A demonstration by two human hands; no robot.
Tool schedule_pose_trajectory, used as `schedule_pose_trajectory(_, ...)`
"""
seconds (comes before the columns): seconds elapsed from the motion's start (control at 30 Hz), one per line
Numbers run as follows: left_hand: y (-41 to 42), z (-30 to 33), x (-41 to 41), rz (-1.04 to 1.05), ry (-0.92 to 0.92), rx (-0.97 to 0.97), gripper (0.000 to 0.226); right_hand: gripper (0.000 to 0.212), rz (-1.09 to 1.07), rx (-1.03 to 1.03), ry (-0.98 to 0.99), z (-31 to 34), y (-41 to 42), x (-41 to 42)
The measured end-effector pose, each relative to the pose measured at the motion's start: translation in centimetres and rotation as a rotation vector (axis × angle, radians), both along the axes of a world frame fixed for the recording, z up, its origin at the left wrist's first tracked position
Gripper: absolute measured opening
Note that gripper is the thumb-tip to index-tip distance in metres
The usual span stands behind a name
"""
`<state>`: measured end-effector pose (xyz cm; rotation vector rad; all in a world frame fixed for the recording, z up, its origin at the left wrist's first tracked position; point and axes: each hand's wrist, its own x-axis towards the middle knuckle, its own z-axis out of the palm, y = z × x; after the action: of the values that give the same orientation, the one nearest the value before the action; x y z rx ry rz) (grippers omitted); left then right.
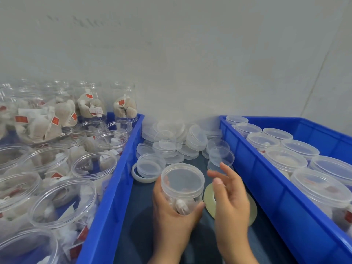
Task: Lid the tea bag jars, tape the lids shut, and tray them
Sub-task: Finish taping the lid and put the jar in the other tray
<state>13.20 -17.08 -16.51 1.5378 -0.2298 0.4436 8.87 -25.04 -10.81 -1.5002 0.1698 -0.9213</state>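
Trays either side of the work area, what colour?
Blue, both trays; clear in the head view.

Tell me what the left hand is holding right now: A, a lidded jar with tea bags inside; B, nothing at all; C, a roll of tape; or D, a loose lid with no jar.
A: the left hand grips a clear jar with its lid on and tea bags showing through the wall, while the tape roll lies beside it behind the right hand.

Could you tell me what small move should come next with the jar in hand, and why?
Probably the right hand should pick up the tape roll beside it: the lidded jar gripped by the left hand shows no tape yet, as far as I can see.
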Motion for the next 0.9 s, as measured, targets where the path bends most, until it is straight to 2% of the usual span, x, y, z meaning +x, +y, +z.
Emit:
schedule_pose_trajectory(0.1, -0.1, 0.2, 0.0, 0.013, 0.033, -0.007, 0.101, 0.043, 0.183, -0.050, 0.105, -0.4, 0.6, 0.1)
schedule_pose_trajectory(0.23, 0.1, -0.2, -0.1, 0.002, 0.016, 0.033, 0.103, 0.027, -0.044, 0.092, -0.020, 0.3, -0.8, 0.1)
schedule_pose_trajectory(0.33, 0.1, 0.1, -0.2, -0.005, 0.026, 0.034, 0.100, 0.022, 0.019, 0.144, -0.001, 0.6, -1.4, 0.0)
schedule_pose_trajectory(0.37, 0.1, 0.3, -0.2, -0.013, 0.032, 0.029, 0.100, 0.029, 0.101, 0.095, 0.028, 0.5, -1.3, 0.1)
schedule_pose_trajectory(0.47, 0.1, 0.8, -0.3, -0.023, 0.064, -0.005, 0.100, 0.078, 0.359, -0.110, 0.182, 0.1, -0.6, 0.5)
schedule_pose_trajectory(0.53, 0.1, 1.0, -0.3, 0.009, 0.048, 0.027, 0.100, 0.089, 0.411, -0.149, 0.215, -0.4, -0.2, 0.8)
schedule_pose_trajectory(0.67, 0.2, 1.3, -0.4, 0.042, 0.041, 0.078, 0.098, 0.079, 0.302, -0.126, 0.209, -1.0, 0.1, 0.9)
schedule_pose_trajectory(0.83, 0.1, 2.1, -0.2, -0.027, 0.095, 0.019, 0.079, 0.064, 0.143, -0.146, 0.183, -1.0, 1.5, 0.6)
schedule_pose_trajectory(0.9, 0.0, 2.2, -0.4, -0.020, 0.115, 0.004, 0.080, 0.064, 0.038, -0.185, 0.214, -1.2, 2.3, 0.4)
